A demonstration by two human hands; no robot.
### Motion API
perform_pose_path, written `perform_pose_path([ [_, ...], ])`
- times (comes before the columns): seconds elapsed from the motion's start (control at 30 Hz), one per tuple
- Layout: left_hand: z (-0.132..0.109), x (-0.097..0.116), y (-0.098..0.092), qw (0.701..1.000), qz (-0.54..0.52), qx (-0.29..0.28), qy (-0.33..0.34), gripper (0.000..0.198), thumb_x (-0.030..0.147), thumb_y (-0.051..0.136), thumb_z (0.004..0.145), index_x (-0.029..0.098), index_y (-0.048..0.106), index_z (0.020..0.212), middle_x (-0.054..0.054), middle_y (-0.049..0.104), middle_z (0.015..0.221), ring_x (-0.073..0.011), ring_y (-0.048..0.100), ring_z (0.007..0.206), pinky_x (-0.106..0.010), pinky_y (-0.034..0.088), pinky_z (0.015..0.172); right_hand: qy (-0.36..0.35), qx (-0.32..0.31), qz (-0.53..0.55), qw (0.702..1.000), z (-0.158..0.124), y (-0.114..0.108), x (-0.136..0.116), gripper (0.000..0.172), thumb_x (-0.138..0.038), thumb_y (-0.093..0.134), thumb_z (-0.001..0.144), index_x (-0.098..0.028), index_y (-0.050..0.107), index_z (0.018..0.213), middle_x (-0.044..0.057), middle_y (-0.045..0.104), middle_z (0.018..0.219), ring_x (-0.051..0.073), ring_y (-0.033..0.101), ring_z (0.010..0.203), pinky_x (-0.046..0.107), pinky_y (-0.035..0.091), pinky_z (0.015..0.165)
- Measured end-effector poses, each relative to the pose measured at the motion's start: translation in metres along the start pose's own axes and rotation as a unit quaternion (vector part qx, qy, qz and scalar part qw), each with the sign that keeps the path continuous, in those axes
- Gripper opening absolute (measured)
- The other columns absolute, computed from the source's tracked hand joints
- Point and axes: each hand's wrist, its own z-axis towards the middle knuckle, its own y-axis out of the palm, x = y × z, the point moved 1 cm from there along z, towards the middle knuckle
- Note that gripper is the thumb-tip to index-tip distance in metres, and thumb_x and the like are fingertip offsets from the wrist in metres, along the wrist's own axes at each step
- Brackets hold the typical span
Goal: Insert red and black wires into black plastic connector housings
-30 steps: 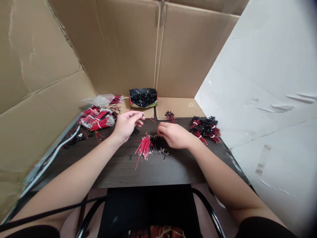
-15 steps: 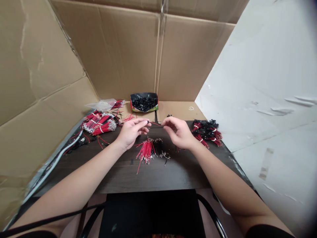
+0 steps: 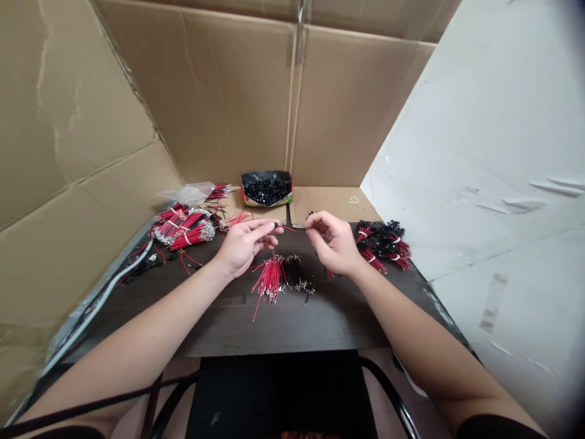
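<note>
Apparently both hands (image 3: 244, 244) (image 3: 336, 244) pinch one red wire (image 3: 289, 228) between them.

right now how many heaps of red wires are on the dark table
3: tied red wire bundles far left, a loose red wire pile between the hands, black-tipped red bundles far right. More may be hidden.

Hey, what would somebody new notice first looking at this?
Both hands, left hand and right hand, pinch a thin red wire between them above the dark table. Under them lies a loose pile of red wires; tied bundles sit far left.
</note>
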Motion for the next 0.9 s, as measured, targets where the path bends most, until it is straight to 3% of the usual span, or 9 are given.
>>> perform_pose_path([
  [0.9, 0.0001, -0.0048, 0.0013, 1.000, -0.025, 0.011, -0.005, 0.035, 0.035, 0.095, 0.080, 0.015, 0.084, 0.107, -0.014, 0.082, 0.109, -0.0125, 0.069, 0.073, -0.025, 0.053, 0.066, 0.060, -0.018, 0.041, 0.997, -0.0020, 0.0024, 0.0070, 0.008, -0.026, 0.064, 0.100, -0.021, 0.059, 0.105, 0.001, 0.062, 0.084, 0.012, 0.054, 0.063, 0.027, 0.042, 0.056],
])
